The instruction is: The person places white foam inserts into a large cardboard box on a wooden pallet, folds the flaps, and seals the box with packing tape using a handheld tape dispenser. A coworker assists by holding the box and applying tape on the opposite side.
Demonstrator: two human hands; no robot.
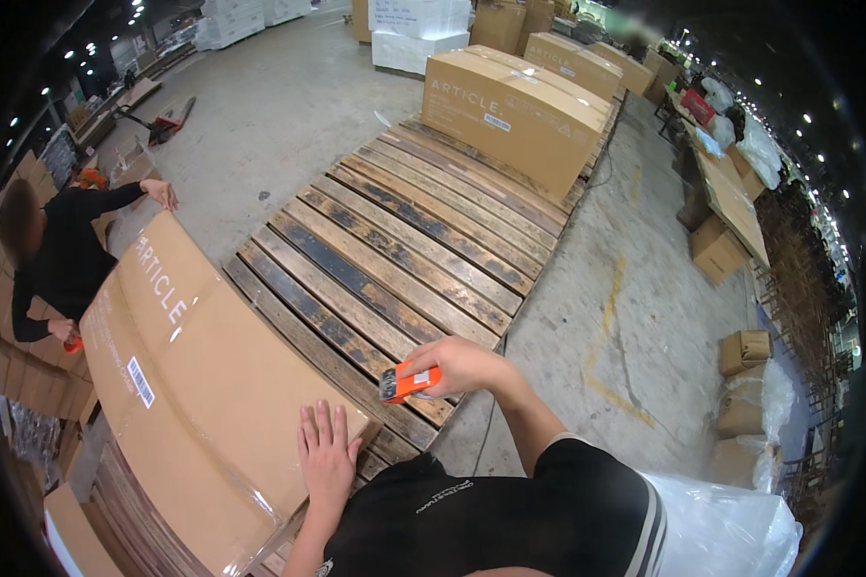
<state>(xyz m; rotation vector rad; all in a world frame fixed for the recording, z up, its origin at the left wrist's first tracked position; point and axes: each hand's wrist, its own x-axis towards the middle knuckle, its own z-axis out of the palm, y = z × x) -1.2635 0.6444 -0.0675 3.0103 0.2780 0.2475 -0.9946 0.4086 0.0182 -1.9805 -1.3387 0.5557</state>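
Observation:
My left hand (326,444) lies flat on the near right corner of a large brown carton (212,385), fingers stretched out. Clear tape runs along the carton, and a white barcode label (140,383) sits on it. My right hand (462,365) is closed around an orange hand-held tool (416,381) with a dark, ridged end, whose exact kind I cannot make out. It is held over the wooden pallet slats (394,260), just right of the carton and apart from it.
A co-worker (67,250) stands at the carton's far left end, one hand near it and the other on something orange. More cartons (510,120) stand on the pallets ahead. A pallet jack (168,123) is at far left; a table (726,197) and boxes line the right. Plastic wrap (722,524) bulges behind my right side.

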